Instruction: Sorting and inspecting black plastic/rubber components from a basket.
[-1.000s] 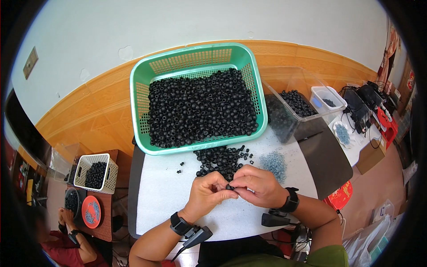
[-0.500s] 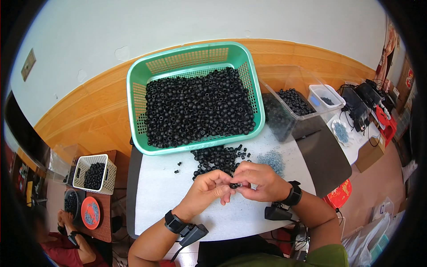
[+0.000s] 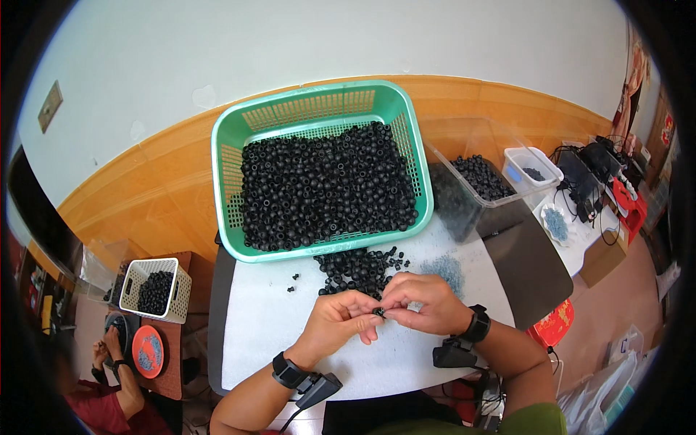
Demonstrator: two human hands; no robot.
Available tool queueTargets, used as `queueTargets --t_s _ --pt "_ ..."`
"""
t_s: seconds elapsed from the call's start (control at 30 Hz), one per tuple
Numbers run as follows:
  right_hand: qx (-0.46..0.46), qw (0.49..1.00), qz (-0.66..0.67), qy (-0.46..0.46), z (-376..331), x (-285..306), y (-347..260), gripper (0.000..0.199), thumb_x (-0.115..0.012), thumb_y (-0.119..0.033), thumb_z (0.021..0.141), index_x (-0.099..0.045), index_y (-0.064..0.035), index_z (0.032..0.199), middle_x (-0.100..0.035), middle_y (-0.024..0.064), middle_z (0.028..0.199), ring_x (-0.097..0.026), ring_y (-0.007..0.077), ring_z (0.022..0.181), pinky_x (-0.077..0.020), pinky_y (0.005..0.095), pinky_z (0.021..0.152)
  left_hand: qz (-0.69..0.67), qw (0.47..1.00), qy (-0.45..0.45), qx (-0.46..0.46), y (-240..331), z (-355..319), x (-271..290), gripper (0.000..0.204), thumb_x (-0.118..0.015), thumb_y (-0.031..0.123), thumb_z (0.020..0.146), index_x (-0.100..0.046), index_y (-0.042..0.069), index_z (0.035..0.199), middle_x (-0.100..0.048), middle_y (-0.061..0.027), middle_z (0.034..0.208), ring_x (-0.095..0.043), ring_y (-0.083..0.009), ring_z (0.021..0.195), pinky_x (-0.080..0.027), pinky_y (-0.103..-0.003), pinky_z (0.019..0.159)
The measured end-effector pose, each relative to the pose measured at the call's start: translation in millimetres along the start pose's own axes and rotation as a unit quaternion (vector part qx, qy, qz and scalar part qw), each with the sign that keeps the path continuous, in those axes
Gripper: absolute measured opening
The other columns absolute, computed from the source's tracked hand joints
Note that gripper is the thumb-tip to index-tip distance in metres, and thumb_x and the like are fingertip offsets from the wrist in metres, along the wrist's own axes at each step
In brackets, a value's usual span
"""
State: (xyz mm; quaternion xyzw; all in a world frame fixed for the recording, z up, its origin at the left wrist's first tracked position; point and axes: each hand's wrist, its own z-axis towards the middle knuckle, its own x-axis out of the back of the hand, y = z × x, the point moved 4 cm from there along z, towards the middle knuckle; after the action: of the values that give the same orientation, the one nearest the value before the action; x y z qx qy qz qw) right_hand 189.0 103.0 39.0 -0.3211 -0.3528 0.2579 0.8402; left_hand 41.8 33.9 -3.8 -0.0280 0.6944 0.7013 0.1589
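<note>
Over the white table mat, my left hand pinches a small hollow black plastic part between thumb and fingertips. My right hand meets it from the other side, thumb and forefinger pressed together against the part; whatever they grip is too small to make out. Just beyond my hands lies a pile of loose black parts. Tiny pale-blue pieces are scattered beside it, past my right hand. Two small black bits sit apart to the left.
A green basket full of black parts stands at the back. Right of it are a clear bin and a white tub. At the far left a co-worker sits by a white basket and a red plate.
The view has tilted slightly, so the scene sits lower. My fingertips have shifted a little around the black part. The co-worker's hands have moved apart, one toward the dark bowl.
</note>
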Motion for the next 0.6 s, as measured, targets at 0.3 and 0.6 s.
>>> queueTargets --t_s 0.3,0.6 --pt "0.044 0.998 -0.053 0.015 1.2 -4.0 -3.2 0.022 -0.065 0.008 0.071 -0.062 -0.0022 0.091 -0.06 0.0087 0.086 -0.059 0.0184 0.07 -0.0472 0.0265 0.058 0.071 0.996 0.032 -0.049 1.0 -1.9 0.1 0.013 -0.058 0.005 0.088 -0.058 -0.002 0.099 -0.064 -0.0067 0.08 -0.062 -0.0113 0.065 -0.051 -0.023 0.053" --pt "0.075 0.987 -0.141 0.027 1.6 -7.6 -5.2 0.019 -0.066 0.004 0.071 -0.059 -0.0016 0.088 -0.055 0.0089 0.082 -0.057 0.023 0.067 -0.0465 0.0314 0.055 0.015 1.0 0.017 -0.011 -1.0 1.2 -0.9 0.014 -0.057 0.002 0.088 -0.056 -0.001 0.101 -0.064 -0.0075 0.084 -0.061 -0.0117 0.068 -0.051 -0.023 0.057"
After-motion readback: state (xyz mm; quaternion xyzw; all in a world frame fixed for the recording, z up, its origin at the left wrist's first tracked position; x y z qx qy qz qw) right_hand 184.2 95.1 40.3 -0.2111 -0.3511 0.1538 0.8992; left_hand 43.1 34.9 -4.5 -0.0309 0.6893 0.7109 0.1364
